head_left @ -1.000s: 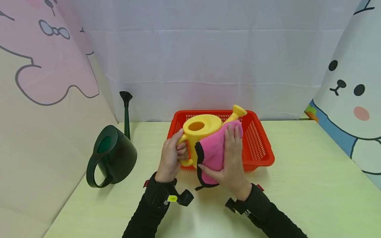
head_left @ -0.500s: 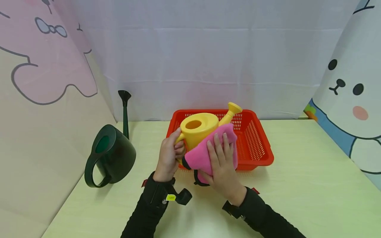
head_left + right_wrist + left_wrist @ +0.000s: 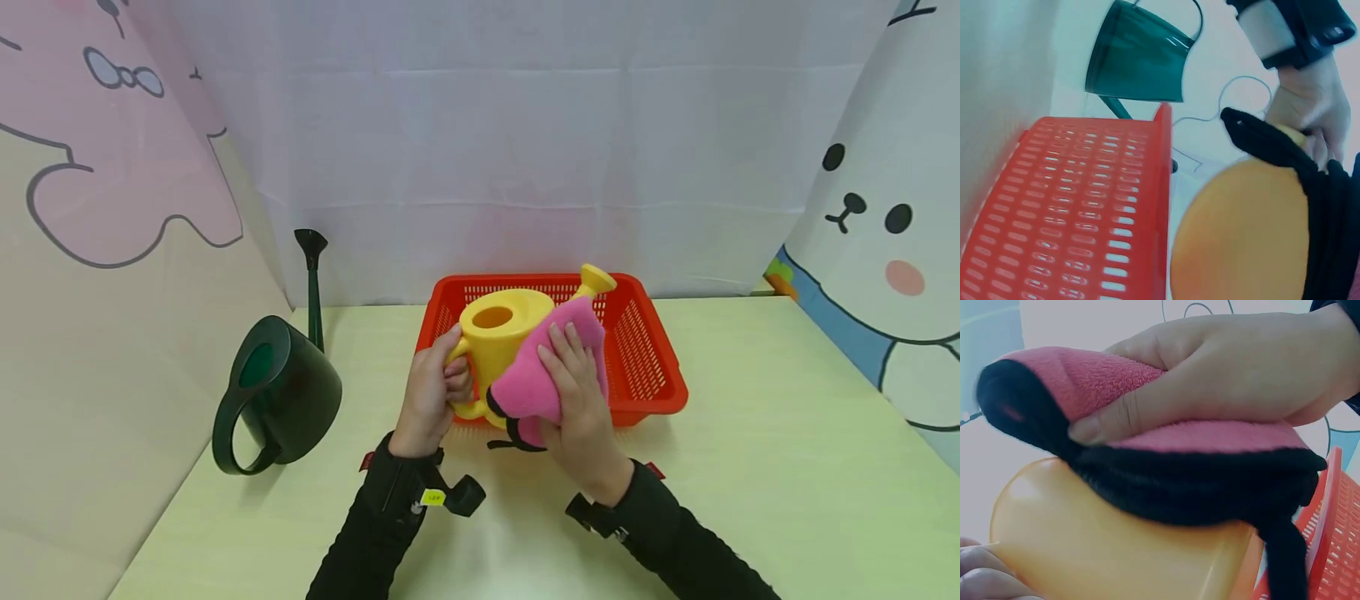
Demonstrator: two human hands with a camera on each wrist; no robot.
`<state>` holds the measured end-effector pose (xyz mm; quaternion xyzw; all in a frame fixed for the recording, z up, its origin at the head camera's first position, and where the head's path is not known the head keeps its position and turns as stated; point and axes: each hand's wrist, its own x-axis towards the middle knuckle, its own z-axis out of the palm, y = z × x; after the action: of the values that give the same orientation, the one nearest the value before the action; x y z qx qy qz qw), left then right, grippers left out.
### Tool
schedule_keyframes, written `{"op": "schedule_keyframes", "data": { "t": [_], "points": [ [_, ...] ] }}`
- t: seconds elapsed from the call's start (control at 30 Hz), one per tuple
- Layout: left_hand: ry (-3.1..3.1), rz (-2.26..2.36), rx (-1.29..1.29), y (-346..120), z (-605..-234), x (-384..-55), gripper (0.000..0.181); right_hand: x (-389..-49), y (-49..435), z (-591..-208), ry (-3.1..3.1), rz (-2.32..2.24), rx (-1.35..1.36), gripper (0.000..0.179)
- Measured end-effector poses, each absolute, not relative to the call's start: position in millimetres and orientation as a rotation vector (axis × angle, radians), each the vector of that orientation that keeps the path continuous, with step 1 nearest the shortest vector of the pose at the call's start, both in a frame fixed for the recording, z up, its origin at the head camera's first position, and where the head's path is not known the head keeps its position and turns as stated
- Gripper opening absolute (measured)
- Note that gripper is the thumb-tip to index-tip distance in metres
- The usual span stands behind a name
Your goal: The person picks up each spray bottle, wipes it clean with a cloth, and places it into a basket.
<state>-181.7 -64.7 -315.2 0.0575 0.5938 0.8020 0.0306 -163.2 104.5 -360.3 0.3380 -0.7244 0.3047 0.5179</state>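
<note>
My left hand (image 3: 433, 396) grips the handle of a yellow watering can (image 3: 495, 354), which stands upright with its spout toward the upper right. My right hand (image 3: 585, 412) holds a folded pink cloth (image 3: 528, 383) with black edging against the can's right side. In the left wrist view, the right thumb lies across the fuzzy cloth (image 3: 1094, 378), and a black strip dangles from it over the can (image 3: 1116, 550). The can's rounded body (image 3: 1241, 231) shows in the right wrist view beside black cloth edging. The cloth hides the lower part of the spout.
A red perforated basket (image 3: 637, 367) stands right behind the can and overlaps it in the head view. On the left side of the pale table (image 3: 765, 467) is a dark green watering can (image 3: 307, 408). A white curtain (image 3: 450, 167) hangs behind the table.
The right hand and cloth slid left and down over the can, then back right and up. The cloth's folds changed shape. The can shifted slightly left and back, still gripped by the left hand.
</note>
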Motion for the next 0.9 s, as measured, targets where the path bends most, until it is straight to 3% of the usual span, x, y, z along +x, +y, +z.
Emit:
{"op": "schedule_keyframes", "data": {
  "t": [0.37, 0.9],
  "points": [
    [1.838, 2.468, 0.171, -67, -313, -180, 0.046, -169, 116, -348, -1.691, 0.893, 0.797, 0.049],
    [1.81, 2.485, 0.193, -68, -313, -181, 0.046, -160, 107, -358, -1.717, 0.297, 0.98, 0.036]
  ]
}}
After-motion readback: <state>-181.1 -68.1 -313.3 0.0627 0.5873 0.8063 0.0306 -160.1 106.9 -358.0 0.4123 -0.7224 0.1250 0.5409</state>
